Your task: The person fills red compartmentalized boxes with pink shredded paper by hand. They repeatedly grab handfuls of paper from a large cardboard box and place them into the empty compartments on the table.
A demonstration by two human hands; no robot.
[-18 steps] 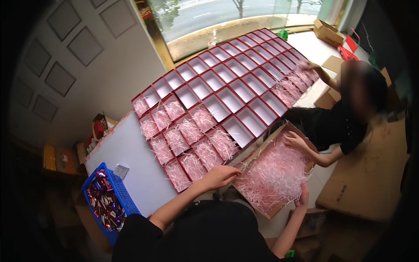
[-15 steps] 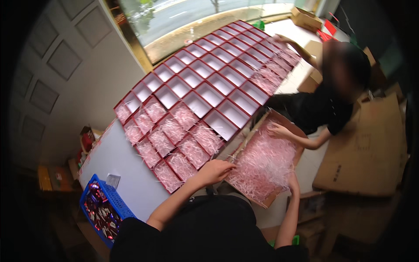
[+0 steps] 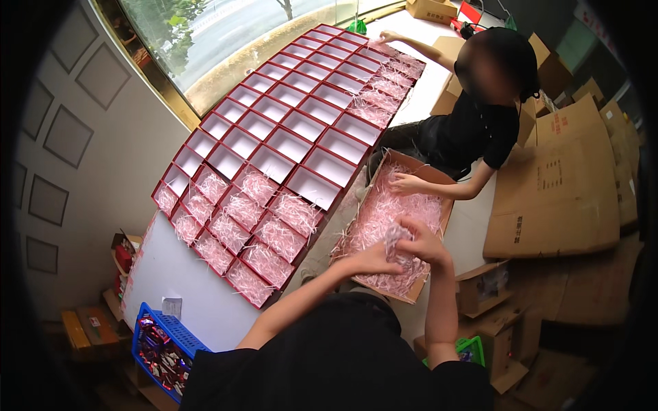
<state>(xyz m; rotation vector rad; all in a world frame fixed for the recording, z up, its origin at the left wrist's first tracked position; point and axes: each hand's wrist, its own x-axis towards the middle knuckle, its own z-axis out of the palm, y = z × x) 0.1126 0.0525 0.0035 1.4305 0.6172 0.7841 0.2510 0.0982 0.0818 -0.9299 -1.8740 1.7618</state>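
My left hand (image 3: 377, 260) and my right hand (image 3: 423, 242) are close together over the near end of an open cardboard box (image 3: 409, 296). A bunch of pale pink shredded paper (image 3: 396, 240) is between them, gripped from above by my right fingers and from the left side by my left ones. More pink shredded paper (image 3: 363, 229) fills the box. To the left, rows of red-rimmed open gift boxes (image 3: 299, 125) with white insides cover a table; those at the near end and along the far right edge hold pink shreds.
Across the cardboard box, a co-worker (image 3: 473, 123) in black has one hand in the shreds and the other at the far gift boxes. A blue basket (image 3: 179, 331) of small wrapped items stands lower left. Flattened cartons (image 3: 555, 178) lean at right; a green basket (image 3: 478, 351) sits low.
My right hand has come up from the box's right edge with a bunch of shredded paper. My left hand has moved right from the gift boxes to meet it. The view has shifted.
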